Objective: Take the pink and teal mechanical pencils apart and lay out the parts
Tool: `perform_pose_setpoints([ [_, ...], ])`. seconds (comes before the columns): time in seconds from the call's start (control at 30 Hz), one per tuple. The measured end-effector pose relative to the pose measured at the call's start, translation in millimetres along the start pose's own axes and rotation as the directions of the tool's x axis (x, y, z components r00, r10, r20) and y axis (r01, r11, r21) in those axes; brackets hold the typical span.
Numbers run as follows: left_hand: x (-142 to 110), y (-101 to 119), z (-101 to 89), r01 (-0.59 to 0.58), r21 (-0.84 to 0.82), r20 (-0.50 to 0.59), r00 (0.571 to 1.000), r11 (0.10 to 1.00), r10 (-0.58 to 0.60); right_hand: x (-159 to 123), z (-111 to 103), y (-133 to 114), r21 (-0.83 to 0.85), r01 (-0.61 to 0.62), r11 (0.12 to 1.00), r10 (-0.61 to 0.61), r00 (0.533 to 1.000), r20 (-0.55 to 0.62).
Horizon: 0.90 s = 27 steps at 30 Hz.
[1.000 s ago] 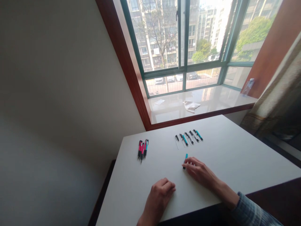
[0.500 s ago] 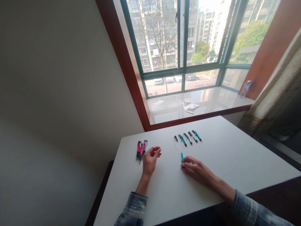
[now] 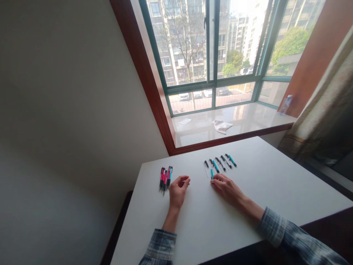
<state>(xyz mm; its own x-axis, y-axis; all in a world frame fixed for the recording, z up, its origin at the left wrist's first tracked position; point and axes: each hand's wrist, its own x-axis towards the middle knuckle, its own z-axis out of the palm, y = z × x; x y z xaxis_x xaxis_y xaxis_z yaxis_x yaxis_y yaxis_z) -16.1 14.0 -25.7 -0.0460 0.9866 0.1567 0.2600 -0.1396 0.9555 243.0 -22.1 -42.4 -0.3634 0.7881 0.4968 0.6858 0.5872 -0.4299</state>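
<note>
Teal barrel (image 3: 211, 173) is pinched by the right hand (image 3: 225, 187); left hand (image 3: 178, 192) curls apart, contents unclear.

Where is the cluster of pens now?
In the head view, the cluster of pens lies toward the left of the table, just left of the left hand.

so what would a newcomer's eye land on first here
The bright window across the top, above the white table. Next, the bunched pens by the left hand, then the blue piece in the right hand, just below the row of pieces.
</note>
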Motion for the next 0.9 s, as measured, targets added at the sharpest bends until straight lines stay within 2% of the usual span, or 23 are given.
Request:
perform_pose_setpoints([
  [0.27,2,1,-0.3,0.0,0.033,0.002,1.0,0.999,0.0,13,3,6,-0.018,-0.033,0.999,0.031,0.997,-0.069],
  [0.6,2,-2,-1.4,0.004,0.034,0.01,1.0,0.999,-0.005,23,8,13,-0.038,-0.031,0.999,0.027,0.995,-0.092],
  [0.9,1,0,-0.7,-0.003,0.055,0.019,1.0,0.998,0.002,22,7,16,-0.039,-0.063,0.997,0.06,0.996,-0.058],
])
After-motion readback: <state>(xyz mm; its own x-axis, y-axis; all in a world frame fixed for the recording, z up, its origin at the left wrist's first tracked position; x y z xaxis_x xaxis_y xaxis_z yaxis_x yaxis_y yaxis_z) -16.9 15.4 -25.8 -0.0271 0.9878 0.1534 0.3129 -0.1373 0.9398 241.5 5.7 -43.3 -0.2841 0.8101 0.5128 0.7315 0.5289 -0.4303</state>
